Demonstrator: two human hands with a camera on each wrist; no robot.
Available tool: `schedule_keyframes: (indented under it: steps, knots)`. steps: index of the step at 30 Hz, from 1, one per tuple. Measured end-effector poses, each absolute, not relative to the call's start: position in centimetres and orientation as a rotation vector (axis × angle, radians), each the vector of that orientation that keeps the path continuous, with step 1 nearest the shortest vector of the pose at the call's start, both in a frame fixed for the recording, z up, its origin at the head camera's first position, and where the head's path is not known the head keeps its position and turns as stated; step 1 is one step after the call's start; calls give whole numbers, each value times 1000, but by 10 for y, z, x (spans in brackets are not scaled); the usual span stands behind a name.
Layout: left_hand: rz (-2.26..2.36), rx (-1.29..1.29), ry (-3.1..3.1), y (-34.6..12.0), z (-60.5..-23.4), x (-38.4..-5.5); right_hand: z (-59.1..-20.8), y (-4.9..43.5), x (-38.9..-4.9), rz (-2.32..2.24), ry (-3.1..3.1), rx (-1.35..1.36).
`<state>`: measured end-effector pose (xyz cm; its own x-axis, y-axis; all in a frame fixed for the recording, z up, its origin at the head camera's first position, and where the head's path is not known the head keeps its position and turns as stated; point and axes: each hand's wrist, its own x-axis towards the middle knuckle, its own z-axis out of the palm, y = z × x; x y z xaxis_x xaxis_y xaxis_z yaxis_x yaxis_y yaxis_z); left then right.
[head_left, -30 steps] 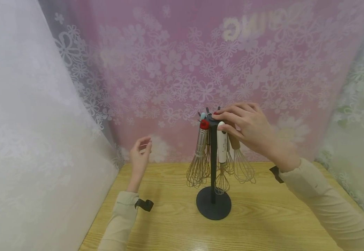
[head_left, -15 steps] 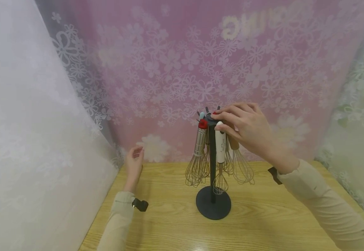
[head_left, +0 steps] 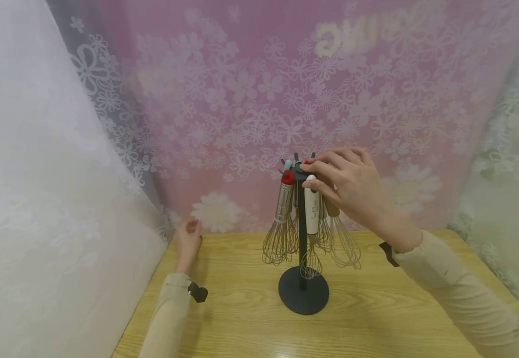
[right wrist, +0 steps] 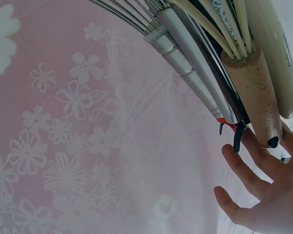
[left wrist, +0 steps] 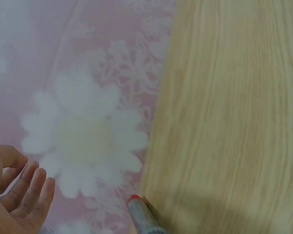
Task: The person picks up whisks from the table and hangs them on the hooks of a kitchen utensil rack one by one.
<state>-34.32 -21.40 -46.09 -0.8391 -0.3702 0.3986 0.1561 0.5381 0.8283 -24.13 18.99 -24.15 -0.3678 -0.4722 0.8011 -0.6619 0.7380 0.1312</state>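
Observation:
In the head view, my right hand point(head_left: 353, 184) is at the top of a black whisk stand point(head_left: 304, 298). The thumb lies across the top of a white-handled whisk point(head_left: 311, 211), and the forefinger touches the stand's hub. In the right wrist view, the other fingers point(right wrist: 249, 178) spread loosely below a wooden-handled whisk point(right wrist: 254, 92). A silver whisk with a red cap point(head_left: 284, 199) hangs on the stand's left side. My left hand point(head_left: 188, 243) is low over the table's back left, loosely curled and holding nothing; beside it shows a grey cylinder with a red tip point(left wrist: 144, 217).
The wooden table point(head_left: 241, 308) meets a pink floral curtain point(head_left: 241, 124) at its back edge. White sheets hang on the left point(head_left: 62, 199) and right. A pale blue handle end point(head_left: 288, 164) shows at the stand's top, near bare hooks point(head_left: 296, 156).
The stand's top has turned a little: the white-handled whisk moved left, the wooden-handled one came forward. My right thumb moved along with it. My left hand lowered and drifted left.

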Motion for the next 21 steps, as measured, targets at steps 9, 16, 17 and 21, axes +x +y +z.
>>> schedule_keyframes:
  steps: [9,16,17,21]
  knots:
    - [-1153,206,-2384,-230,-492,-357,-242,195,-244,373,-2077,896]
    - [-972,100,-2433,-238,-507,-360,-239,199,-246,423,-2118,976]
    - [-944,99,-2450,-239,-509,-361,-239,199,-247,431,-2122,984]
    - [-868,88,-2502,-245,-518,-363,-239,201,-248,463,-2137,1002]
